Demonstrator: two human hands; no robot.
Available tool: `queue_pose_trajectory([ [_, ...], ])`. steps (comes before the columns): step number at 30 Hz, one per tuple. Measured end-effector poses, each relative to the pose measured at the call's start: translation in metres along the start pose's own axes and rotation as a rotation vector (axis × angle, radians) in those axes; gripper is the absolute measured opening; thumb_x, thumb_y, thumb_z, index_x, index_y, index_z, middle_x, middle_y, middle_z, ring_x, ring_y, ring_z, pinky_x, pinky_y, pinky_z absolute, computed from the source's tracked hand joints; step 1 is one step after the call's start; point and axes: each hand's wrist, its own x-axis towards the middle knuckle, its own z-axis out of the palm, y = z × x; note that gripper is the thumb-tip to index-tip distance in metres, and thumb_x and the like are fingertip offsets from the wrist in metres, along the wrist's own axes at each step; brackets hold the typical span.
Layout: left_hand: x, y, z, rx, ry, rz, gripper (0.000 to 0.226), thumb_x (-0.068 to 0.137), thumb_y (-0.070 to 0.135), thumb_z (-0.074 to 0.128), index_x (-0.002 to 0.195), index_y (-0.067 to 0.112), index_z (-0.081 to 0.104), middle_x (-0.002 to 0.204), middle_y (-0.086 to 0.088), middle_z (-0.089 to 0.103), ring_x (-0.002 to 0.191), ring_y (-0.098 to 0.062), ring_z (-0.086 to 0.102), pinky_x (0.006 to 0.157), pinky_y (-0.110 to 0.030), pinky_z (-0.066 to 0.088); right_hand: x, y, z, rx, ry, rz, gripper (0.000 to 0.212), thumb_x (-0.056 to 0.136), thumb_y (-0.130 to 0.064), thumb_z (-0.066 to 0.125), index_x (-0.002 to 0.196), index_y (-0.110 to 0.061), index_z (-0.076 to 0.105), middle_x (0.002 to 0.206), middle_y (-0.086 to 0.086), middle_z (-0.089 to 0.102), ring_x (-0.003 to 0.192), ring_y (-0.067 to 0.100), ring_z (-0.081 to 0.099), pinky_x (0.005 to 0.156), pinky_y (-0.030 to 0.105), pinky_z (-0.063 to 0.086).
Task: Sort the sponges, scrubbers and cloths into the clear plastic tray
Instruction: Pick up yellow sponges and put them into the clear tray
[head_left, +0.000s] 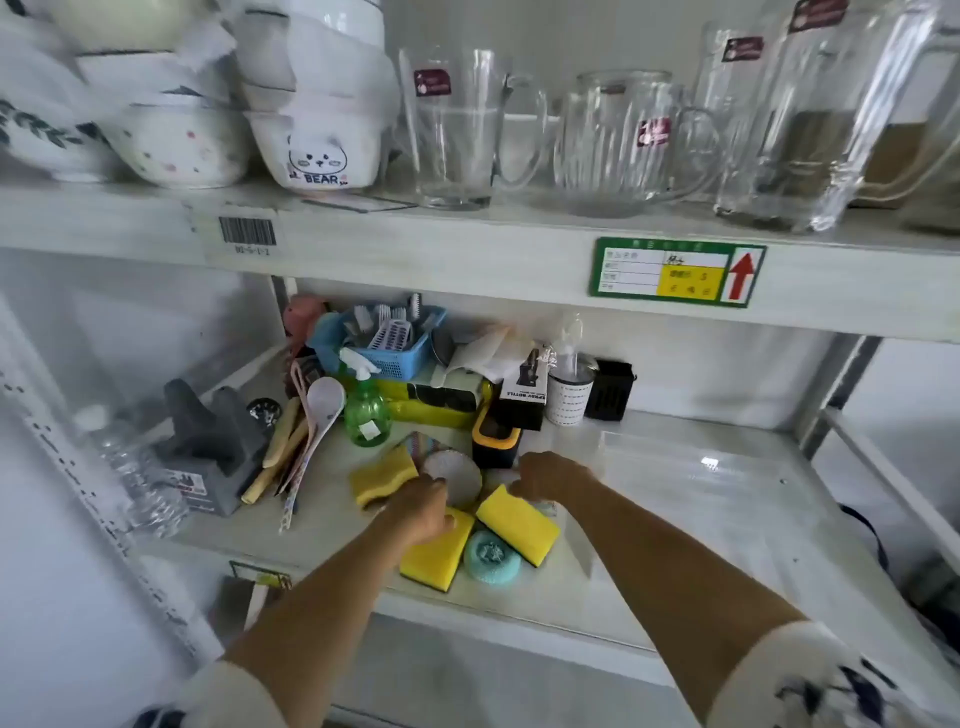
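Note:
Three yellow sponges lie on the lower shelf: one at the left (382, 475), one near the front (434, 561) and one to its right (519, 522). A teal mesh scrubber (491, 560) sits between the front two. Behind them are a round white scrubber (457, 475) and a striped cloth (423, 444). My left hand (423, 509) curls down with its fingertips on the round scrubber's near edge. My right hand (550, 475) is curled over something pale beside the clear plastic tray (717, 499). What it holds is hidden.
Behind the sponges stand a green spray bottle (366, 410), a black-and-yellow holder (493, 441), a blue basket (389, 343) and boxed goods. Spoons and a grey block (218, 447) lie at the left. Bowls and glass jugs (623, 140) fill the upper shelf.

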Motion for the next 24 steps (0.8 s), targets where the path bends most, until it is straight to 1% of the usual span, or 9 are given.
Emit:
queue_pose_trajectory([
  [4,0.008,0.002,0.013,0.048,0.063,-0.048,0.049,0.091,0.038,0.056,0.128,0.006,0.049,0.135,-0.018,0.047,0.124,-0.033,0.048,0.101,-0.041,0.046,0.014,0.005,0.01,0.018,-0.059,-0.002,0.058,0.09,-0.042,0.054,0.137,-0.01,0.043,0.138,0.012,0.052,0.126,0.03,0.051,0.101,0.043,0.045],
  [8,0.015,0.005,0.023,0.075,0.046,-0.142,0.051,0.089,0.042,0.058,0.126,0.009,0.052,0.135,-0.016,0.042,0.122,-0.033,0.047,0.098,-0.047,0.049,0.031,0.012,0.023,-0.006,-0.1,-0.036,0.064,0.086,-0.05,0.056,0.138,-0.015,0.044,0.139,0.008,0.052,0.124,0.028,0.052,0.101,0.043,0.046],
  [11,0.018,0.005,0.031,0.03,0.032,-0.159,0.051,0.089,0.039,0.06,0.128,0.008,0.051,0.141,-0.017,0.037,0.125,-0.033,0.046,0.099,-0.044,0.048,0.037,0.014,0.029,-0.025,-0.139,-0.056,0.064,0.088,-0.053,0.055,0.137,-0.013,0.046,0.14,0.01,0.05,0.124,0.029,0.051,0.101,0.044,0.046],
  [14,0.019,0.004,0.039,0.035,0.031,-0.163,0.056,0.088,0.039,0.06,0.133,0.01,0.046,0.144,-0.017,0.034,0.129,-0.034,0.043,0.1,-0.047,0.046,0.038,0.014,0.034,-0.026,-0.172,-0.078,0.069,0.09,-0.052,0.054,0.143,-0.012,0.038,0.148,0.01,0.042,0.132,0.029,0.044,0.107,0.043,0.041],
  [16,0.02,0.004,0.041,0.045,0.036,-0.179,0.057,0.087,0.04,0.061,0.133,0.01,0.046,0.143,-0.018,0.037,0.128,-0.036,0.044,0.098,-0.048,0.047,0.039,0.013,0.038,-0.035,-0.172,-0.097,0.072,0.09,-0.05,0.056,0.146,-0.011,0.034,0.15,0.01,0.041,0.135,0.029,0.042,0.109,0.04,0.039],
  [18,0.019,0.006,0.042,0.031,0.046,-0.19,0.056,0.086,0.038,0.063,0.131,0.009,0.046,0.138,-0.02,0.045,0.125,-0.036,0.048,0.096,-0.045,0.049,0.039,0.013,0.041,-0.021,-0.152,-0.113,0.076,0.088,-0.051,0.06,0.147,-0.012,0.034,0.15,0.011,0.042,0.135,0.028,0.042,0.109,0.039,0.039],
  [21,0.017,0.01,0.04,0.036,0.075,-0.195,0.058,0.083,0.034,0.067,0.129,0.007,0.045,0.128,-0.02,0.056,0.119,-0.036,0.053,0.09,-0.04,0.049,0.037,0.013,0.044,-0.011,-0.15,-0.131,0.08,0.085,-0.053,0.062,0.148,-0.015,0.032,0.151,0.01,0.04,0.136,0.029,0.041,0.108,0.042,0.04],
  [24,0.016,0.014,0.038,0.053,0.105,-0.193,0.065,0.082,0.036,0.068,0.133,0.008,0.04,0.125,-0.018,0.06,0.119,-0.034,0.054,0.089,-0.038,0.049,0.033,0.013,0.044,-0.04,-0.125,-0.132,0.083,0.082,-0.057,0.063,0.148,-0.019,0.03,0.153,0.008,0.038,0.137,0.029,0.039,0.109,0.044,0.039],
])
